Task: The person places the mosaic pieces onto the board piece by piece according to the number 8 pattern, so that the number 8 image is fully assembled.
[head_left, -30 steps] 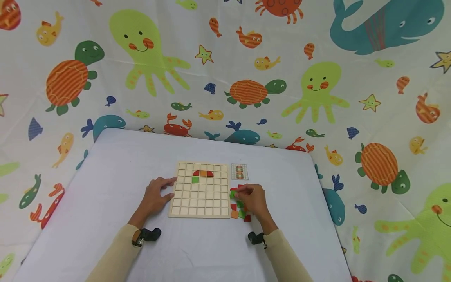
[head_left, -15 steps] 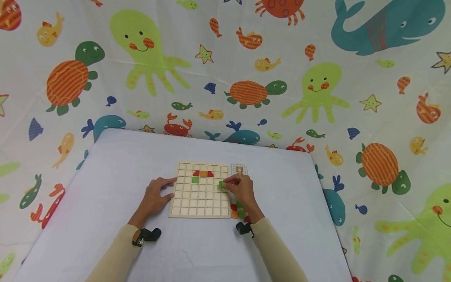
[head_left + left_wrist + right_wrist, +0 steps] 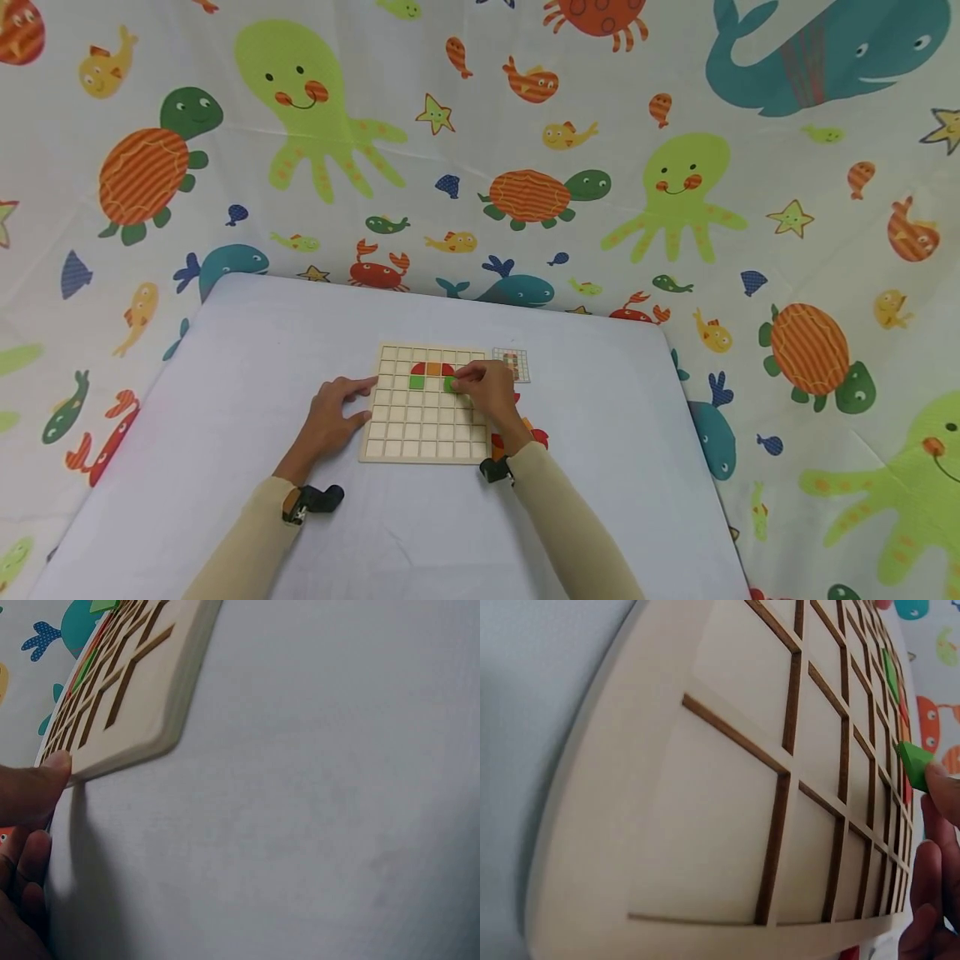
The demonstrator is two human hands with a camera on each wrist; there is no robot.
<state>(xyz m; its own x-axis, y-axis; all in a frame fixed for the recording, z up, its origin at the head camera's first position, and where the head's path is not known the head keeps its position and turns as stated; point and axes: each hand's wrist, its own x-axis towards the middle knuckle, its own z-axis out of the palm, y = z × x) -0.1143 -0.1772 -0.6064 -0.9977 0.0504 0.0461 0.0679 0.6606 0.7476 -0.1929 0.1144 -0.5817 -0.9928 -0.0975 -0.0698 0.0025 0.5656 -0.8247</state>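
Towards the lower middle of the head frame, the right hand (image 3: pixel 489 392) pinches a small green tile (image 3: pixel 449 384) over a square, pale wooden grid board (image 3: pixel 423 432). The tile could seat crookedly: the right wrist view shows it tilted, so 1 edge might catch on a raised divider. A careless push might also jog the red, curved-sided piece (image 3: pixel 447 368) just above it in the frame. If the left hand (image 3: pixel 330 417) failed to steady the board, it could slide on the white-covered bench (image 3: pixel 420 533).

The tile lies at the tips of the right grip, on its left in the head frame, with the thumb and fingers closed on it; whether it touches the board, I cannot tell. At the board's left edge, the left grip stands spread, thumb and forefinger apart, touching the wood and holding no tile.
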